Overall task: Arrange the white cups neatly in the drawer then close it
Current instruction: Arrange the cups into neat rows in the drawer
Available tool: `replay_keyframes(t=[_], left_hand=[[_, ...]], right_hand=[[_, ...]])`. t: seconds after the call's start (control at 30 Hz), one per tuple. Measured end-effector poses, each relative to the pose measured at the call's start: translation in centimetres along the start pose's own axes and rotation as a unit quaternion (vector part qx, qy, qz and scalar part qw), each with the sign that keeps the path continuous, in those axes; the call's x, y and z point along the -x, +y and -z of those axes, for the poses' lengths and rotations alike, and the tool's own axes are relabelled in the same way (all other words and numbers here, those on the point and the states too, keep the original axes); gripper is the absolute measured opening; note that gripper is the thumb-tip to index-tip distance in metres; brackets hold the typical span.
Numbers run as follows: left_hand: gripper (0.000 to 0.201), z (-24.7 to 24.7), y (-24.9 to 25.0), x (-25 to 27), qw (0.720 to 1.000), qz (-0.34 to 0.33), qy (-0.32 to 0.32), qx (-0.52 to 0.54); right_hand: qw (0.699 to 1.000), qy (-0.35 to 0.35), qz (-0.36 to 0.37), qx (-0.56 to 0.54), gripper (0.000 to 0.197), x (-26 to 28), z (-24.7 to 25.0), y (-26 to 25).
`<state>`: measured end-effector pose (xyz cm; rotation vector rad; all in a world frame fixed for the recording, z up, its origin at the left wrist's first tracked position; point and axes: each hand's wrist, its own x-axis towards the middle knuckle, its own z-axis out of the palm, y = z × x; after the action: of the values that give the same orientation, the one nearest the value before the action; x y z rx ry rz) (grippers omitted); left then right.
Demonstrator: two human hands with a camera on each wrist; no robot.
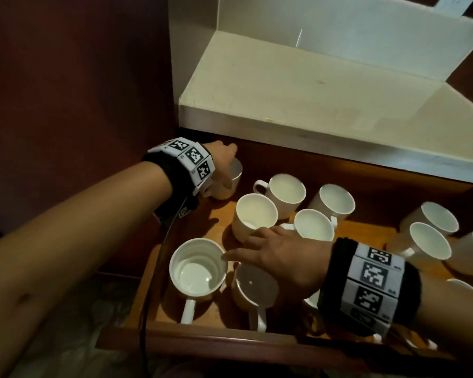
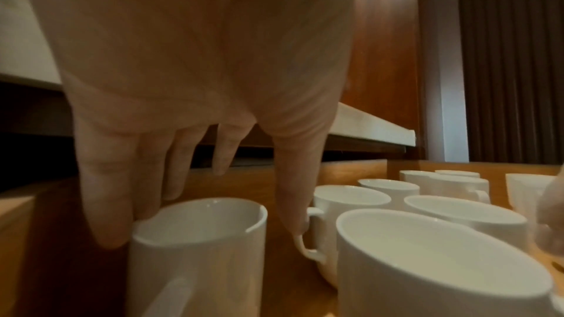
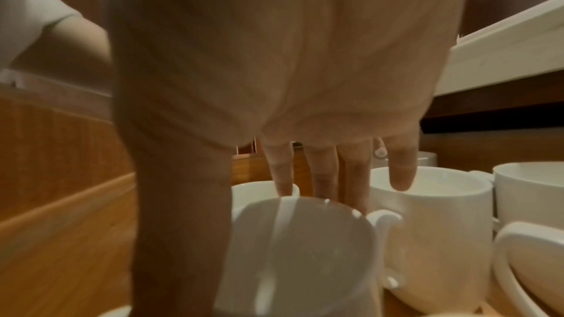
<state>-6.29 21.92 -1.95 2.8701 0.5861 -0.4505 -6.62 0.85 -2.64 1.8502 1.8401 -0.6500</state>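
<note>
White cups: about a dozen glazed ceramic mugs (image 1: 287,195) stand scattered in your open wooden drawer (image 1: 202,327).
Left hand (image 1: 224,165): grips the far-left mug (image 2: 195,245).
Right hand (image 1: 279,257): fingers spread, over a near mug (image 1: 253,289).

**A furnished room's built-in tea-and-coffee cabinet**

It looks like a hotel-style room or pantry. A pulled-out wooden drawer (image 1: 175,327) holds many identical plain white ceramic cups with handles (image 1: 286,194), stocked as a set. Above it sits a cream-coloured shelf niche (image 1: 298,85) framed by dark reddish wood panelling (image 1: 74,77). Dark pleated curtains (image 2: 512,62) hang beside the unit.
</note>
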Motion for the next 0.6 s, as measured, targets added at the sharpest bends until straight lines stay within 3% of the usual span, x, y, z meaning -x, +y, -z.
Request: replay_keyframes(t=[0.2, 0.43, 0.6], left_hand=[[0.083, 0.3, 0.9, -0.6, 0.999, 0.004, -0.017, -0.028], [0.093, 0.1, 1.7, -1.1, 0.997, 0.005, -0.046, -0.068], [0.088, 0.4, 1.8, -1.3, 0.995, 0.008, -0.056, -0.082]], right_hand=[[0.999, 0.033, -0.009, -0.029, 0.09, 0.4, -0.1, -0.2], [0.997, 0.018, -0.014, -0.072, 0.09, 0.3, 0.0, -0.1], [0.996, 0.015, -0.011, -0.084, 0.095, 0.3, 0.1, 0.0]])
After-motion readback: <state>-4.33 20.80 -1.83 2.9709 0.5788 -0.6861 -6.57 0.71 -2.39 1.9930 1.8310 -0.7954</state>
